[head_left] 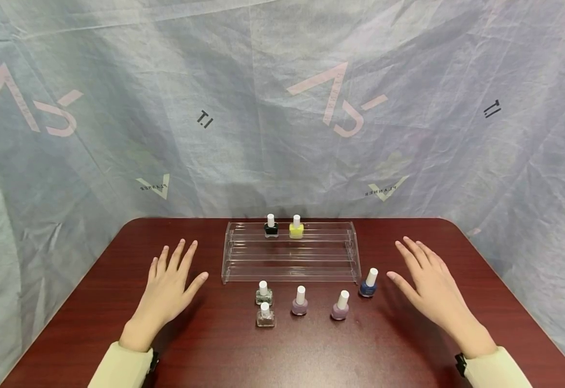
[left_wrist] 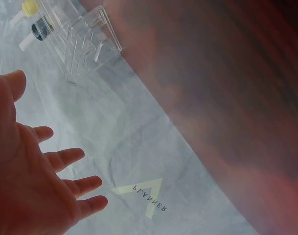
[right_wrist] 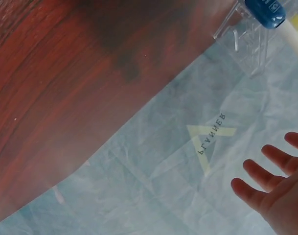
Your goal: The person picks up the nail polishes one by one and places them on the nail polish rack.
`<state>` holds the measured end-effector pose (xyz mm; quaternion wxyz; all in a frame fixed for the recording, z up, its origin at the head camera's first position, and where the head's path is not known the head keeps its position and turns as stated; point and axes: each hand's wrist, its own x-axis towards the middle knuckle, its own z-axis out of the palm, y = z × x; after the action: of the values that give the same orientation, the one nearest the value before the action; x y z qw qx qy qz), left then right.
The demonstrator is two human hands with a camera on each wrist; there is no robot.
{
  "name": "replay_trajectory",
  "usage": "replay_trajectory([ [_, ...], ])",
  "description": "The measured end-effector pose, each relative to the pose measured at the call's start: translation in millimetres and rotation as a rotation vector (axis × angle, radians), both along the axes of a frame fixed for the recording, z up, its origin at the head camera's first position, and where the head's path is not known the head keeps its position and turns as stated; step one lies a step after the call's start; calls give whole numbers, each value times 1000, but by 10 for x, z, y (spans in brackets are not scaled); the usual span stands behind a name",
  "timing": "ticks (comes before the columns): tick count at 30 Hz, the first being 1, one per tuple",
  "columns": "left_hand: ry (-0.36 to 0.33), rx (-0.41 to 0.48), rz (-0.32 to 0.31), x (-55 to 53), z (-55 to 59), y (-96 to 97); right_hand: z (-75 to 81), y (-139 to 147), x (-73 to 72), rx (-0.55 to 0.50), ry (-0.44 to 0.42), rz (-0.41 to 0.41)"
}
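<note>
Both hands hover over the table with fingers spread, holding nothing. The left hand (head_left: 168, 291) is left of a clear tiered display rack (head_left: 292, 257). To the rack's right is the right hand (head_left: 430, 288), nearest a blue nail polish bottle (head_left: 368, 289) with a white cap. On the rack's top tier stand a dark green nail polish (head_left: 271, 230) and a yellow nail polish (head_left: 296, 231). In front of the rack are two glittery polishes, one (head_left: 264, 296) behind the other (head_left: 265, 318), and two mauve polishes, one (head_left: 299, 307) left of the other (head_left: 340, 311).
The dark red wood-grain table (head_left: 311, 355) has its back edge close to a grey printed cloth (head_left: 243, 151), which hangs behind and along both sides. The rack's lower tiers hold no bottles.
</note>
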<state>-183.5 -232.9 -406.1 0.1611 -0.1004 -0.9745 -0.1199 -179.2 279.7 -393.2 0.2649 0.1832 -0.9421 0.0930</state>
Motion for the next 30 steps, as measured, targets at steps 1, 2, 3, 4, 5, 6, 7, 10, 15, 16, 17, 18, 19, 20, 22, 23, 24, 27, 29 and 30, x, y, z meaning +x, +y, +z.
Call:
replay_trajectory([
  [1, 2, -2, -1, -7, -1, 8, -3, -11, -5, 3, 7, 6],
  [2, 2, -6, -3, -14, -3, 15, -6, -22, -9, 5, 14, 10],
  [3, 3, -7, -6, -19, -5, 21, -9, -33, -13, 7, 21, 15],
  [4, 2, -8, -9, -25, -6, 28, -10, -44, -15, 7, 28, 21],
  [5, 2, -9, -11, -29, -8, 34, -12, -55, -15, 7, 34, 25],
  [6, 3, -9, -14, -33, -9, 42, -14, -65, -17, 6, 40, 30],
  [7, 3, -11, -16, -37, -12, 49, -14, -76, -19, 7, 45, 35],
  [10, 2, -14, -27, -46, -10, 71, -16, -109, -23, 12, 54, 46],
  [15, 17, -21, -46, -78, -22, 100, -30, -155, -35, 31, 66, 63],
  [16, 21, -22, -50, -86, -29, 106, -35, -162, -37, 35, 69, 67],
  [17, 25, -25, -53, -96, -39, 112, -39, -169, -39, 39, 74, 72],
  [18, 28, -25, -57, -102, -45, 118, -43, -177, -42, 43, 80, 78],
  [19, 31, -26, -62, -108, -51, 125, -48, -184, -45, 48, 88, 83],
  [20, 31, -26, -68, -113, -56, 133, -57, -190, -48, 52, 95, 91],
  [22, 30, -26, -81, -122, -63, 147, -66, -200, -55, 58, 110, 105],
  [23, 31, -25, -88, -126, -66, 154, -69, -206, -61, 62, 119, 113],
  [24, 29, -24, -94, -129, -68, 161, -72, -212, -65, 65, 127, 121],
  [27, 28, -31, -108, -141, -78, 180, -78, -229, -76, 80, 145, 140],
  [29, 28, -37, -113, -150, -86, 191, -85, -240, -81, 89, 158, 152],
  [30, 28, -40, -115, -155, -90, 195, -90, -245, -83, 92, 162, 157],
])
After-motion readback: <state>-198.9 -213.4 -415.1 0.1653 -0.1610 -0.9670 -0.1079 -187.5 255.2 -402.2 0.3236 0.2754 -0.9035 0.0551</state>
